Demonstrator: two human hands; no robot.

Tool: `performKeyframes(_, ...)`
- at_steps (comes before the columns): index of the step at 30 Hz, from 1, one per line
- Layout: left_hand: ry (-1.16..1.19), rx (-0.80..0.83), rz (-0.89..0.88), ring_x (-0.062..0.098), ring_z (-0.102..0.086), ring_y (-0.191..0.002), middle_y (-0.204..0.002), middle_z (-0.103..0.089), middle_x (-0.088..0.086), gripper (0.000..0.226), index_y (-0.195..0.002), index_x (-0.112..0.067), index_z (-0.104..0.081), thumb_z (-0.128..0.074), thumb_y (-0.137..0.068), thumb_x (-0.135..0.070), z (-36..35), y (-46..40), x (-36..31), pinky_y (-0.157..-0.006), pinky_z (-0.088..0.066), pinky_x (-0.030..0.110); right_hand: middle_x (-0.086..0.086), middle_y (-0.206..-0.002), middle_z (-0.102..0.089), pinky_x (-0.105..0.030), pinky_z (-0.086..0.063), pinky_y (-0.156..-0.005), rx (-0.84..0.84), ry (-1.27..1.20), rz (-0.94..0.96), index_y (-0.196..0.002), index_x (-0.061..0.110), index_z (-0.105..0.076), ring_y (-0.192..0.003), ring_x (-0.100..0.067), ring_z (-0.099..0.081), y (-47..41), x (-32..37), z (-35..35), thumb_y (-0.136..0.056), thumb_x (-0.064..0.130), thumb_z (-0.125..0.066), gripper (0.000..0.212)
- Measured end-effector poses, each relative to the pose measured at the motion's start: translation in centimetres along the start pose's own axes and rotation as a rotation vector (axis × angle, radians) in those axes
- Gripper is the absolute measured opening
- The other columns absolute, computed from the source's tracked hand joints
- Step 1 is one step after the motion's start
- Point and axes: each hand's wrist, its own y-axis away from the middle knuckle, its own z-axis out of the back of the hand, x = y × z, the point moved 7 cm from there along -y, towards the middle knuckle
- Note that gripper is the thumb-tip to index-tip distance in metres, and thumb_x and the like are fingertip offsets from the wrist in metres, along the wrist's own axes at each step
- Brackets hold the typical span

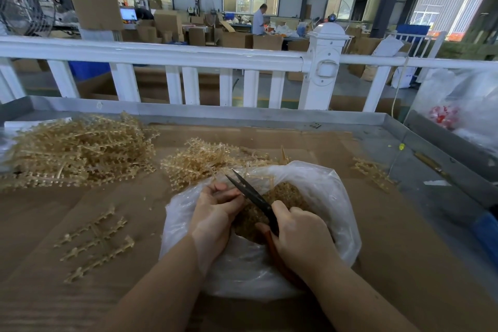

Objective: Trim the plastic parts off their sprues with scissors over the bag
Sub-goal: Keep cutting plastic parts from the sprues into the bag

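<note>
A clear plastic bag (323,191) lies open at the table's front centre, filled with small tan trimmed parts (285,194). My right hand (301,234) grips black scissors (250,191) by reddish handles, blades slightly apart and pointing up-left over the bag. My left hand (215,210) is curled at the bag's left rim beside the blades, pinching something I cannot make out. A heap of tan sprues (210,162) lies just behind the bag.
A large pile of tan sprues (75,151) fills the table's left. Several loose sprues (94,240) lie front left, a few more (372,170) at right. Brown cardboard (80,291) covers the table. A white railing (188,56) runs behind; a plastic bag (463,105) sits far right.
</note>
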Motion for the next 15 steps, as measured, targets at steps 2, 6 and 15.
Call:
performKeyframes(2, 0.006, 0.007, 0.002, 0.024, -0.063, -0.079, -0.083, -0.059, 0.014, 0.036, -0.09, -0.011, -0.043, -0.047, -0.082, 0.024, 0.0, -0.03, 0.03, -0.058, -0.057, 0.024, 0.004, -0.079, -0.055, -0.02, -0.031, -0.06, 0.011, 0.007, -0.002, -0.108, 0.022, -0.051, -0.065, -0.009, -0.042, -0.09, -0.02, -0.09, -0.096, 0.05, -0.04, 0.033)
performKeyframes(6, 0.015, 0.006, 0.003, 0.024, -0.064, -0.076, -0.083, -0.059, 0.014, 0.036, -0.089, -0.011, -0.042, -0.047, -0.082, 0.024, -0.02, -0.08, 0.03, -0.058, -0.057, 0.024, 0.005, -0.081, -0.055, -0.02, -0.033, -0.06, 0.036, -0.001, -0.004, -0.106, 0.023, -0.049, -0.065, -0.01, -0.045, -0.16, -0.04, -0.34, -0.097, 0.05, -0.036, 0.032)
performKeyframes(15, -0.013, 0.012, 0.008, 0.021, -0.065, -0.074, -0.078, -0.06, 0.011, 0.037, -0.087, -0.012, -0.042, -0.048, -0.081, 0.025, -0.01, 0.1, -0.04, -0.062, -0.058, 0.026, 0.011, -0.074, -0.048, -0.02, -0.036, -0.061, 0.093, -0.063, -0.014, -0.093, 0.029, -0.039, -0.064, -0.009, -0.047, -0.44, -0.23, -0.28, -0.096, 0.053, -0.036, 0.024)
